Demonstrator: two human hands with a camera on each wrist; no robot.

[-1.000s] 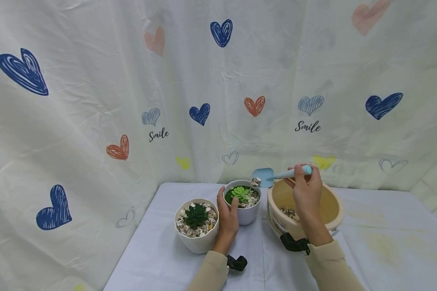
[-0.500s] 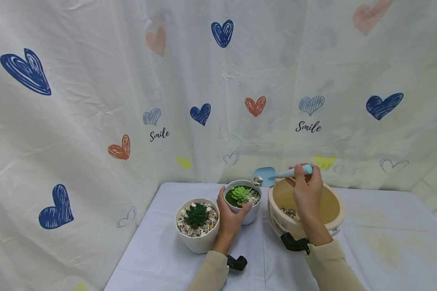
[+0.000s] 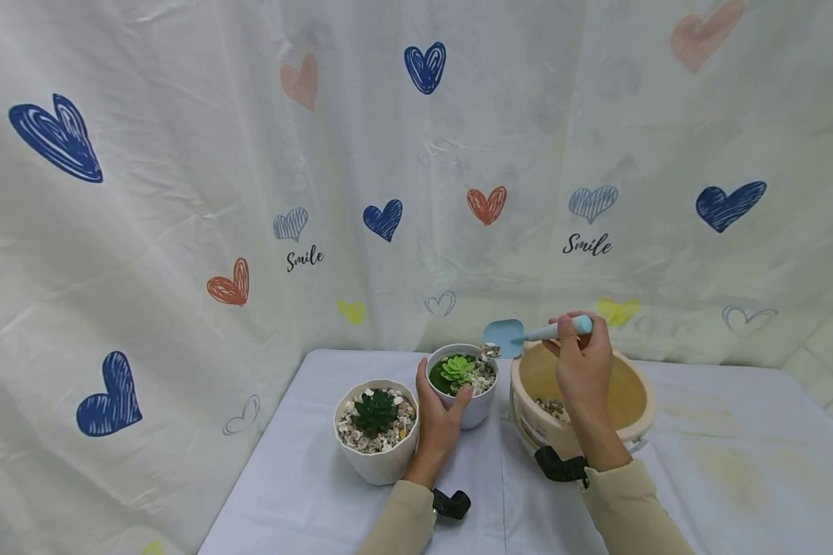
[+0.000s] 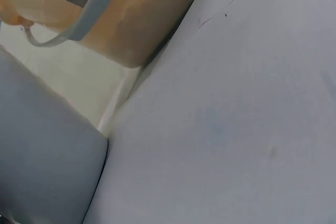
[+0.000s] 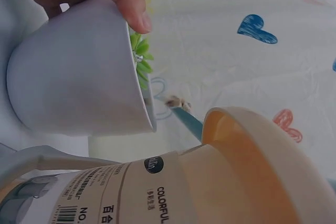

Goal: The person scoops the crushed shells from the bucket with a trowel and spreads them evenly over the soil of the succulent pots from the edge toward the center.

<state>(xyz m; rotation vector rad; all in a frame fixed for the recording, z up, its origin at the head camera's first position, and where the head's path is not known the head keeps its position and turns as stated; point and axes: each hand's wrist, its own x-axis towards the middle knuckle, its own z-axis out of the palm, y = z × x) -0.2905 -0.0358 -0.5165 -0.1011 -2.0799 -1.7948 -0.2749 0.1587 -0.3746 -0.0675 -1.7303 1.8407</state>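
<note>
My left hand (image 3: 439, 420) holds a small pale pot (image 3: 477, 412) at its left side, thumb over the front rim. A bright green succulent (image 3: 457, 371) sits in it, with pebbles (image 3: 484, 376) covering the right part of the surface. My right hand (image 3: 586, 366) grips the handle of a light blue toy shovel (image 3: 505, 337) above the bucket. Its blade is tilted toward the pot's right rim, with a few pebbles (image 5: 177, 103) at the blade's edge. In the left wrist view the pot (image 4: 47, 145) shows at the left; the hand is out of that view.
A beige bucket (image 3: 583, 439) with pebbles at its bottom stands right of the small pot. Left of my left hand is a larger white pot (image 3: 382, 466) with a dark green succulent (image 3: 374, 412). A heart-printed curtain (image 3: 361, 154) hangs behind the table (image 3: 305, 493).
My left thumb has slid right along the pot's front rim. The pebbles on the shovel have shifted down to the blade's lower edge at the pot's rim; the shovel has barely moved.
</note>
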